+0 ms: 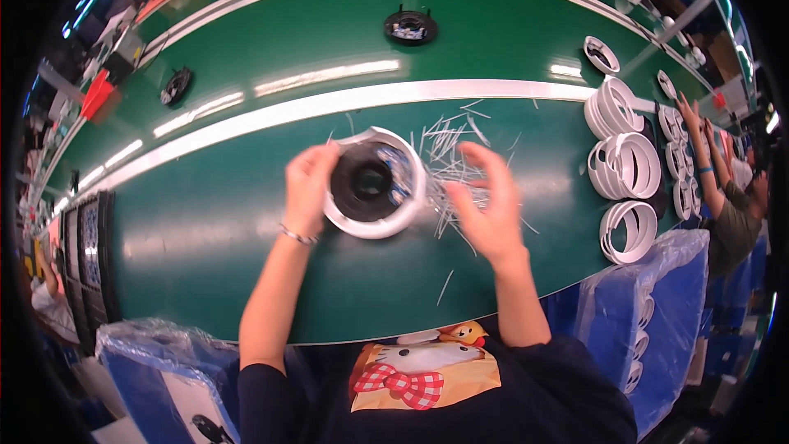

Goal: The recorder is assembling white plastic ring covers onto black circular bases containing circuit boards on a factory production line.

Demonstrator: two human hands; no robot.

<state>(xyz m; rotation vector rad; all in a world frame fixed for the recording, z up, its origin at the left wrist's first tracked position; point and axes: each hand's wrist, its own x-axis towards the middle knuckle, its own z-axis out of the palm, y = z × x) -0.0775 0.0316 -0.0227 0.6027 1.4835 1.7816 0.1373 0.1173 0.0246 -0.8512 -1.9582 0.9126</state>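
Note:
In front of me is a round assembly: a white plastic ring (385, 228) around a black disc (348, 187) with a dark central opening. A small circuit board (398, 169) with blue and white parts shows along the disc's right side. My left hand (309, 182) grips the left edge of this ring, thumb and fingers closed on it. My right hand (495, 212) is held apart from the ring, to its right, fingers spread and slightly blurred. Behind and beneath that hand, thin white strips (444, 141) lie in a loose pile on the green tabletop (205, 238).
White rings (615, 111) stand in several stacks at the right. Beyond a pale rail (345, 97), black round units (411, 28) sit on a green conveyor. A black tray rack (82, 255) is at the left. Plastic-lined blue bins (649, 312) flank me. Another person's arm (713, 166) reaches in at far right.

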